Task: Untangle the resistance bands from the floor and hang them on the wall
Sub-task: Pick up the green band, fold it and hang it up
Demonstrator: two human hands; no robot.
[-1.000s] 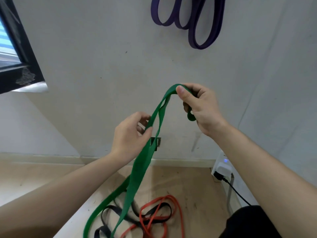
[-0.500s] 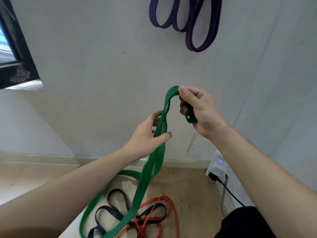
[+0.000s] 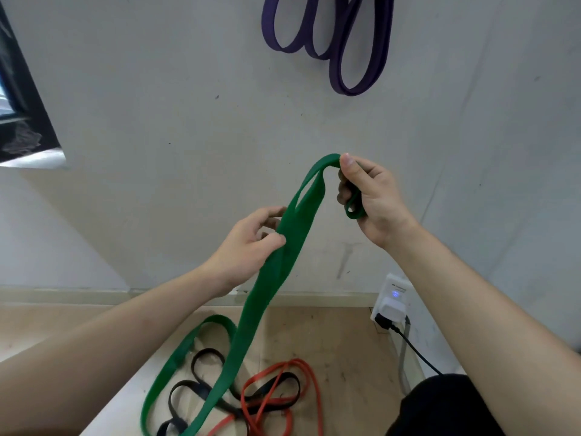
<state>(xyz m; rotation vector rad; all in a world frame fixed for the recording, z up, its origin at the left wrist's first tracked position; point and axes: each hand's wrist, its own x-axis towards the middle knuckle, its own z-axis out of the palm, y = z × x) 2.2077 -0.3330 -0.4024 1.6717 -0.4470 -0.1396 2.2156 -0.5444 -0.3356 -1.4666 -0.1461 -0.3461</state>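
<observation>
A wide green resistance band point(image 3: 276, 269) runs from the floor up to chest height in front of the wall. My right hand point(image 3: 371, 199) grips its top fold, with a short loop of band showing below the curled fingers. Lower and to the left, my left hand point(image 3: 251, 247) pinches the doubled band between thumb and fingers. On the floor lie a black band point(image 3: 201, 388) and a red band point(image 3: 283, 401), crossed over each other, with the green band's lower loop lying across them. A purple band point(image 3: 339, 48) hangs on the wall above.
A white plug adapter point(image 3: 391, 302) with a blue light sits in the wall at the right, and its black cable point(image 3: 415, 350) trails down to the floor. A dark window frame point(image 3: 22, 121) is at the left. Something black point(image 3: 440, 407) fills the lower right corner.
My left hand has slid along the green band, and more of the band's lower loop now lies spread on the floor. My right hand keeps its hold at the top fold.
</observation>
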